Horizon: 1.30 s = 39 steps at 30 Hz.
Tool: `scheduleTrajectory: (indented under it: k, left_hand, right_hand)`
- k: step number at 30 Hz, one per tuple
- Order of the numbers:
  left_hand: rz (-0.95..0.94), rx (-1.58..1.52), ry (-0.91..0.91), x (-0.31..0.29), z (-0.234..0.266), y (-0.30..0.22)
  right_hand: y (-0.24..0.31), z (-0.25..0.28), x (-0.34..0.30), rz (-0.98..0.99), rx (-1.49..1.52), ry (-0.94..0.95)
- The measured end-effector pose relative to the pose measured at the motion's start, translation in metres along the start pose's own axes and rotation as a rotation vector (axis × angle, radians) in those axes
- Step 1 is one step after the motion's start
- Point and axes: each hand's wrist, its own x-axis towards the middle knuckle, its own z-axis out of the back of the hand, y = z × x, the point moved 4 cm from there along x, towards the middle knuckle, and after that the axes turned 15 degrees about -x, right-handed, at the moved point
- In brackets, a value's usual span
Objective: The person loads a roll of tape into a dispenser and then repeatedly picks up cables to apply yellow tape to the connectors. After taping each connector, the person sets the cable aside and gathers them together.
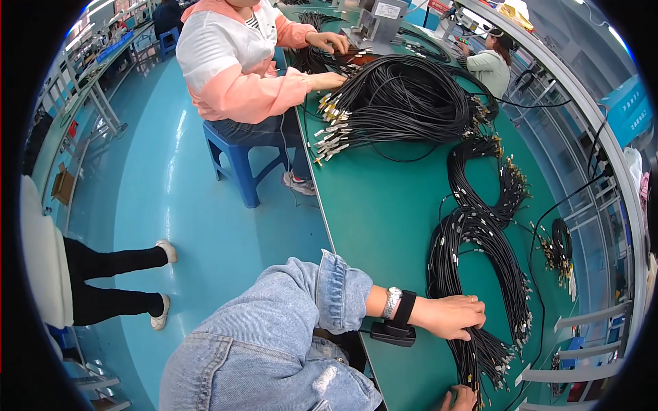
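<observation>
On the green tabletop lies a long bundle of black cables [445, 257] with small metal and white connectors at its ends. My left hand [449, 316], with a watch and a black strap at the wrist, rests across this bundle, its fingers curled round the cables. Loose cable ends [497, 359] fan out just beyond its fingers. At the bottom edge, my right hand [460, 399] shows only in part. Its fingers are bent closed at the lower end of the same bundle; the rest is cut off by the frame.
A large coil of black cables [411, 103] and a curved bundle [462, 171] lie farther up the table [370, 198]. A co-worker in a pink and white jacket [233, 75] sits on a blue stool [240, 161], hands at the coil. A metal frame [603, 109] borders the right side.
</observation>
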Motion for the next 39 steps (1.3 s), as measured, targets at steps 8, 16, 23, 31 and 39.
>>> scheduleTrajectory:
  k: [8,16,23,31,39]
  left_hand:
    - [0.011,0.076,-0.047,0.009,0.037,-0.001]
    - [-0.015,0.136,-0.150,0.031,0.089,0.028]
    - [0.152,0.403,-0.609,0.009,0.126,0.105]
    - [0.095,0.310,-0.682,0.008,0.121,0.107]
    - [0.086,0.279,-0.679,0.008,0.122,0.105]
  right_hand:
    - [0.043,0.043,0.039,0.090,0.144,-0.031]
    - [0.058,0.053,0.085,0.155,0.242,-0.055]
    - [0.062,0.034,0.119,0.143,0.217,-0.060]
    - [0.074,0.019,0.157,0.169,0.137,0.004]
    - [0.073,-0.005,0.167,0.147,0.173,0.041]
